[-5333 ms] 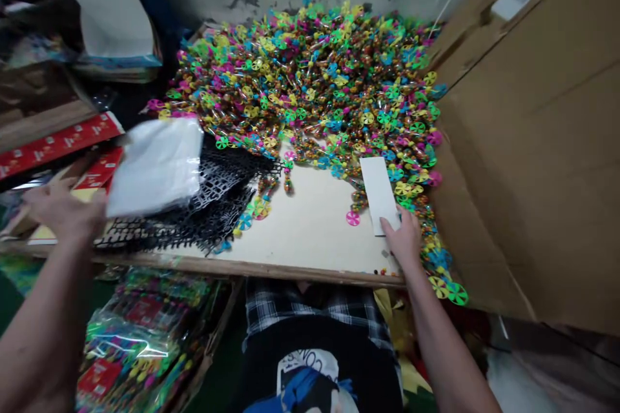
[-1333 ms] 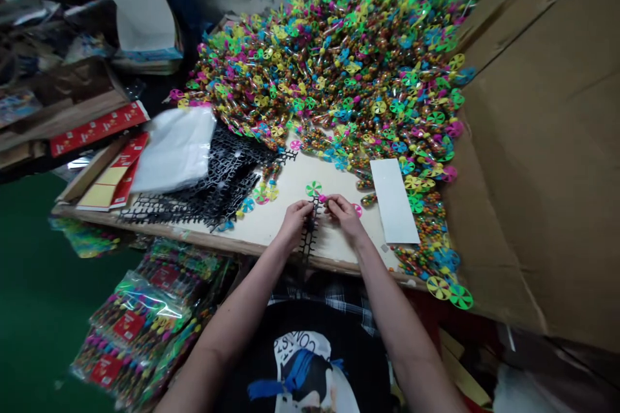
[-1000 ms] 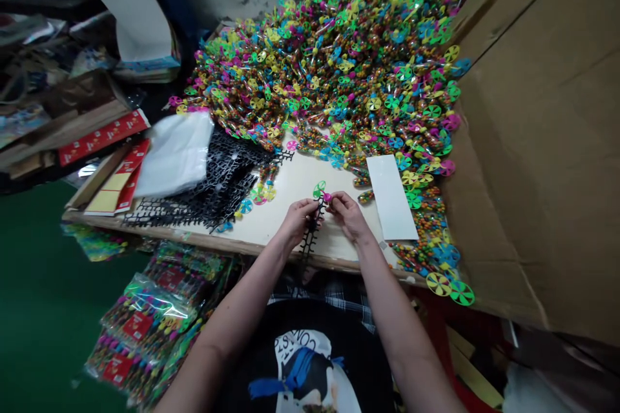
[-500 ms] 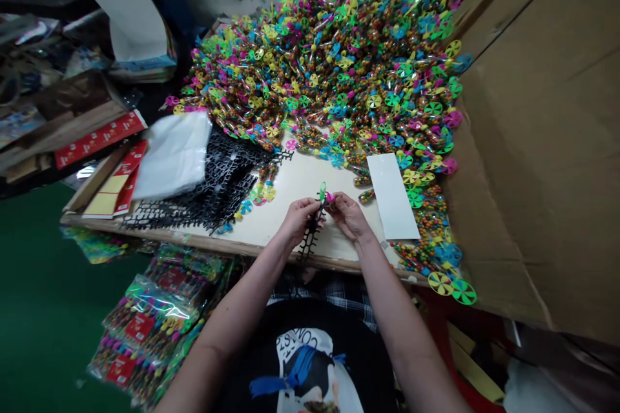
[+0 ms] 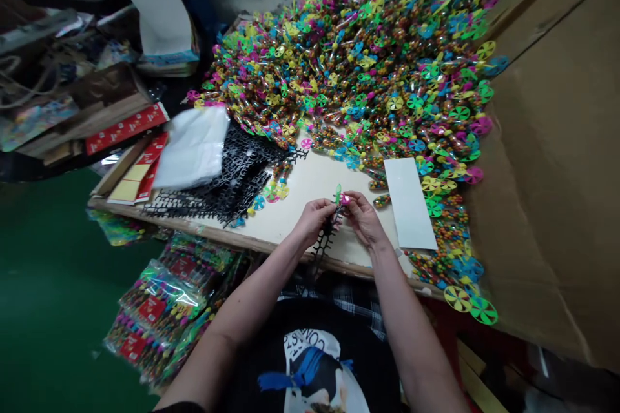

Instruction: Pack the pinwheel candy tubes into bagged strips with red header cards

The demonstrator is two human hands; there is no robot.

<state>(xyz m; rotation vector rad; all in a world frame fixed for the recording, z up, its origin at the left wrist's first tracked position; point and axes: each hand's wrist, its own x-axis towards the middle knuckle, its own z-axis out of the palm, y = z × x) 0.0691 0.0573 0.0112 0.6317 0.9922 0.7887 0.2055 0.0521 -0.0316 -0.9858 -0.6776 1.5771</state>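
Note:
My left hand [image 5: 311,221] is closed, with thumb and fingertips pinching a black plastic strip with short side prongs [image 5: 323,242] that hangs down toward the table edge. Close beside it, my right hand [image 5: 367,221] has its fingertips closed on the pink top of a small fan toy [image 5: 345,199]. A green blade [image 5: 338,191] sticks up between the two hands, at the upper end of the strip. My fingers hide the rest of the toy, and whether strip and toy are joined I cannot tell.
Candy-filled tubes with coloured fans [image 5: 349,71] are heaped across the back of the table [image 5: 310,190]. Black strips [image 5: 245,168], clear bags [image 5: 191,148] and red cards [image 5: 154,164] lie left. A white card [image 5: 411,203] and cardboard [image 5: 547,206] are right. Packed bags [image 5: 152,310] sit below.
The whole view has shifted, so the table and hands appear further right. Both hands keep their pinch at the strip's top. The green blade now looks narrower, turned more edge-on.

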